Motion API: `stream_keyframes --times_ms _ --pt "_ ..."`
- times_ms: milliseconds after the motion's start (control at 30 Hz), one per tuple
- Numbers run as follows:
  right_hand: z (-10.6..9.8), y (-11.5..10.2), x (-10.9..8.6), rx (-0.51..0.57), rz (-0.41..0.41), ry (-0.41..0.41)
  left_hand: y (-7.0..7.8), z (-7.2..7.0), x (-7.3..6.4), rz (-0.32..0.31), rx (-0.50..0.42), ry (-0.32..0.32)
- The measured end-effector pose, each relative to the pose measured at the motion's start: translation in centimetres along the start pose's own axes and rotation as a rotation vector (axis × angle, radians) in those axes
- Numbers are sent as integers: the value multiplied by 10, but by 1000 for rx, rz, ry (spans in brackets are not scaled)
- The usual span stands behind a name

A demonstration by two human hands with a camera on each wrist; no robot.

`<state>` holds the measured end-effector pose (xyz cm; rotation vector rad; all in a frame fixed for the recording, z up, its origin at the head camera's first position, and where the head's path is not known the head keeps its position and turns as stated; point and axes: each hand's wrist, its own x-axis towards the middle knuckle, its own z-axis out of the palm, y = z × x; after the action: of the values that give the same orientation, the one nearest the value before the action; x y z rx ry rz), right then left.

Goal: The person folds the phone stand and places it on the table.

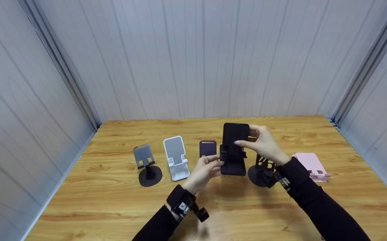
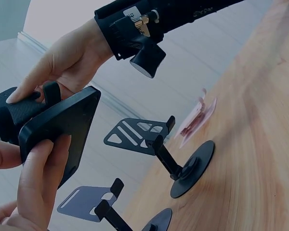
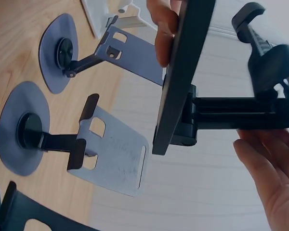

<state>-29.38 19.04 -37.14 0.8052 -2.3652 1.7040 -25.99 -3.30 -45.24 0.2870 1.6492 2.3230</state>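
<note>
A black folding phone stand (image 1: 236, 134) is held up over the table between both hands. My left hand (image 1: 204, 170) grips its flat rectangular base (image 2: 62, 130) at the left edge, fingers on one face in the left wrist view. With thumb across the front and fingers behind, my right hand (image 1: 263, 144) holds the stand's upper plate by its right edge. Two hooked lips (image 3: 267, 67) stick out from the plate in the right wrist view, and a hinged arm (image 3: 236, 113) joins it to the base.
On the wooden table (image 1: 113, 207) stand a grey phone stand (image 1: 143, 155), a white one (image 1: 176, 150), a purple one (image 1: 208, 148) behind my left hand, a black one with slots (image 1: 258, 175) under my right wrist, and a pink one (image 1: 310, 162). Pale panels (image 1: 193, 60) wall the table.
</note>
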Motion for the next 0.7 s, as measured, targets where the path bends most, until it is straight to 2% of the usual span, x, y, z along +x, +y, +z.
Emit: stream_keyframes --times_ms 267,500,700 --pt "6 6 4 -141 -40 162 2 6 -4 -31 29 12" --pt "5 8 6 -130 -39 121 2 3 -2 -20 8 27" --pt "4 10 5 -143 -129 91 3 0 -1 -10 14 26"
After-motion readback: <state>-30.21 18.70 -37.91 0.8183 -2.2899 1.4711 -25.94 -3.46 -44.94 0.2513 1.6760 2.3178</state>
